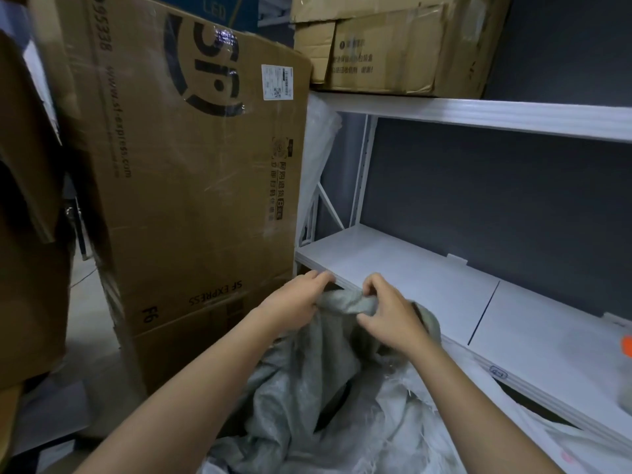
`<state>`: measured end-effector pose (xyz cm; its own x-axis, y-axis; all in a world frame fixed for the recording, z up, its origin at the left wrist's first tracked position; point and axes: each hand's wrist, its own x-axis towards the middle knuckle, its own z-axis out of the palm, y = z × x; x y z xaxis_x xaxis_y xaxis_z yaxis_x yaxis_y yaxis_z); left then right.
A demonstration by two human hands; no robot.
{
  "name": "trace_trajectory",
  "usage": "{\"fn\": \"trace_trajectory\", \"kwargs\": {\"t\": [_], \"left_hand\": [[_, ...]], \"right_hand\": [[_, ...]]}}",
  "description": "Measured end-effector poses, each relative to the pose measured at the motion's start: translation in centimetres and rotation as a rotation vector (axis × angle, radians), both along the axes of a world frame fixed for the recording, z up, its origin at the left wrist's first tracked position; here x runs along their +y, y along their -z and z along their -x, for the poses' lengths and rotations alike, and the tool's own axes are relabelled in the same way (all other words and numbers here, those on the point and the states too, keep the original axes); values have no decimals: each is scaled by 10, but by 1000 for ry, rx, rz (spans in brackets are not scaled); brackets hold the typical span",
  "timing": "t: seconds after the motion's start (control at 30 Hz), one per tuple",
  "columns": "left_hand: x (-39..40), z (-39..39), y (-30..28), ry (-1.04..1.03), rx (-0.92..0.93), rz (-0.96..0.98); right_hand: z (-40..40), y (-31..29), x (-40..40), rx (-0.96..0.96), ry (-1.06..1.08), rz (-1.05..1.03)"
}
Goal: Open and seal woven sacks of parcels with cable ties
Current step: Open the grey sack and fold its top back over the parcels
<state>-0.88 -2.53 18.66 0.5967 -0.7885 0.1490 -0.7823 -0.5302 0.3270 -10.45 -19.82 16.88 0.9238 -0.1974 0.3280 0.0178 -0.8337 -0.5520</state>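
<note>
Head view: both hands bunching the sack's mouth at the shelf's front edge.
We see the left hand and right hand each pinching the gathered neck of the sack beside the shelf. Loose weave may slip and reopen. No cable tie shows; the contents are hidden, and the sack's base is cut off.

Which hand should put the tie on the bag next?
Probably the right hand. It only pinches the top of the bunched grey woven sack, while the left hand grips the gathered neck and can keep it closed. No cable tie is visible, so this is a guess.
</note>
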Motion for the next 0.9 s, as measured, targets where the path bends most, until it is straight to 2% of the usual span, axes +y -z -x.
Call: {"fn": "trace_trajectory", "kwargs": {"t": [0.07, 0.1, 0.17, 0.23, 0.27, 0.33, 0.37, 0.4, 0.5, 0.53, 0.57, 0.63, 0.7, 0.73, 0.8, 0.83, 0.9], "left_hand": [[-5, 1, 2, 51, -221, 1], [-8, 3, 3, 99, -297, 24], [-10, 4, 7, 165, -323, 108], [-8, -2, 13, 119, -180, 139], [-6, -4, 14, 65, -45, 79], [-3, -7, 18, 22, 172, -50], [-3, -7, 21, 28, 207, -73], [-3, -4, 23, 35, 136, -88], [-2, -4, 34, 69, -463, -99], [-2, -6, 40, 89, -558, -52], [-3, -6, 43, 112, -606, -4], [-1, -6, 43, 84, -374, 69], [-1, -10, 42, 22, -36, -36], [0, -12, 41, 21, 38, -101], [-2, -9, 41, 34, 26, -134], [-1, -7, 41, 17, -88, -153], [-1, -5, 47, -3, -457, -187]], "right_hand": [[0, 0, 4, 203, -81, -68], [-2, 1, 6, 226, -131, -76], [-5, 1, 7, 133, -162, 21], [-3, 3, 3, 4, -115, 239], [-3, 7, 0, -55, -114, 316], [0, 14, -3, -117, -155, 369], [1, 17, -3, -102, -170, 343], [1, 19, -3, -32, -165, 274], [2, 21, 0, 235, -175, -111], [2, 23, 1, 249, -172, -190], [2, 25, 3, 208, -172, -153], [0, 29, 5, -29, -160, 226], [-3, 38, 1, -249, -228, 580], [-3, 42, -1, -287, -263, 672], [-2, 45, 3, -180, -284, 558], [1, 41, 9, -90, -257, 448], [0, 40, 15, 11, -260, 201]]}}
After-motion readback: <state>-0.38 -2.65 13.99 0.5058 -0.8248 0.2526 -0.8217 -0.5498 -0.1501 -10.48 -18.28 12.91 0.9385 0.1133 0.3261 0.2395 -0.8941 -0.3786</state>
